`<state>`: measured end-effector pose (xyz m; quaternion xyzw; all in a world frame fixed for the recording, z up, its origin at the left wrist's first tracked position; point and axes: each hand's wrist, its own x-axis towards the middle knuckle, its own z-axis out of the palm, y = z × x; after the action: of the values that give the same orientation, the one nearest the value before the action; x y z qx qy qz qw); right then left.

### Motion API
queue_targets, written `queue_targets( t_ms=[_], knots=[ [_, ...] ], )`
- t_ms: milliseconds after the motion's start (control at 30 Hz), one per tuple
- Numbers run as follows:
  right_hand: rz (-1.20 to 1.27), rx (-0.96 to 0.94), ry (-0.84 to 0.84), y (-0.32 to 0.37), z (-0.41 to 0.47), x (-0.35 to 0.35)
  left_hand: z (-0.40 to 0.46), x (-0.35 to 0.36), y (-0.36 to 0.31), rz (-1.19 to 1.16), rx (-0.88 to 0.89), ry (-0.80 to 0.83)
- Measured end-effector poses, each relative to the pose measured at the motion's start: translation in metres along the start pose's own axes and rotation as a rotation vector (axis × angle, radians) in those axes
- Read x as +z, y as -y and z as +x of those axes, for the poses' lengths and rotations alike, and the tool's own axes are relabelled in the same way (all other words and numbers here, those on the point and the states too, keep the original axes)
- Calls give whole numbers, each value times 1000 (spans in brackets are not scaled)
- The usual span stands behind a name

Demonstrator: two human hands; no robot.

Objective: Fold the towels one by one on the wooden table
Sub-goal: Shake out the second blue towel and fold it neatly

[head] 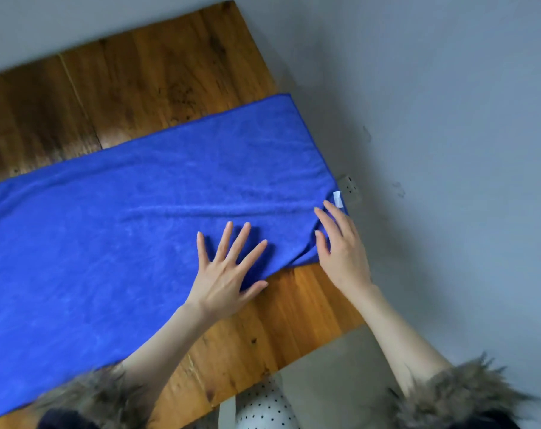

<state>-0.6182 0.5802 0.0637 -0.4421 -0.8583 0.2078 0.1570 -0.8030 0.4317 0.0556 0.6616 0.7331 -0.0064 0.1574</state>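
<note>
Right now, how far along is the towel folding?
Early on. The blue towel lies spread along the wooden table, perhaps folded once lengthwise. In hand: the left hand presses it flat while the right hand smooths the corner by the white tag. The crosswise folds are left. No other towels are in view.

Soft, even daylight, faint shadows, no glare; wide-angle bending at edges, fur cuffs [458, 394] blurred.
</note>
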Motion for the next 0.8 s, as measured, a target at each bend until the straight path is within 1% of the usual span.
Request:
queue_targets(
  t_ms=[33, 67, 100, 167, 200, 233, 300, 367, 433, 467, 500, 567, 633, 700, 800],
  knots=[
    [-8, 70, -111, 0, -5, -4, 0, 2, -2, 8, 32, 4],
    [-17, 179, -179, -2, -10, -7, 1, 4, -5, 9, 46, 6],
    [-12, 326, -178, -5, -14, -10, 1, 5, -6, 0, 46, -2],
    [-2, 660, -10, -16, -16, -12, 4, 4, -7, -39, 36, -41],
    [9, 780, 81, -22, -17, -11, 6, 4, -8, -61, 35, -69],
    [42, 841, 133, -27, -17, -10, 6, 3, -9, -86, 35, -104],
    [125, 863, 109, -31, -17, -10, 9, 0, -13, -201, -24, -157],
    [195, 871, 31, -31, -14, -14, 13, -4, -18, -390, -153, -181],
    [270, 866, -17, -29, -8, -20, 17, -8, -21, -535, -257, -154],
    [310, 865, -37, -28, -6, -24, 17, -8, -21, -542, -264, -151],
    [356, 873, -61, -28, -3, -27, 17, -8, -20, -510, -234, -157],
    [507, 945, -111, -31, -1, -28, 16, -3, -16, -345, -97, -147],
    [670, 1080, -147, -33, 0, -29, 15, 0, -10, -160, 33, -66],
    [674, 1136, -124, -34, -1, -26, 16, 2, -4, -61, 86, 2],
    [617, 1079, -85, -32, -3, -24, 34, -9, 0, -40, 84, -7]
  ],
)
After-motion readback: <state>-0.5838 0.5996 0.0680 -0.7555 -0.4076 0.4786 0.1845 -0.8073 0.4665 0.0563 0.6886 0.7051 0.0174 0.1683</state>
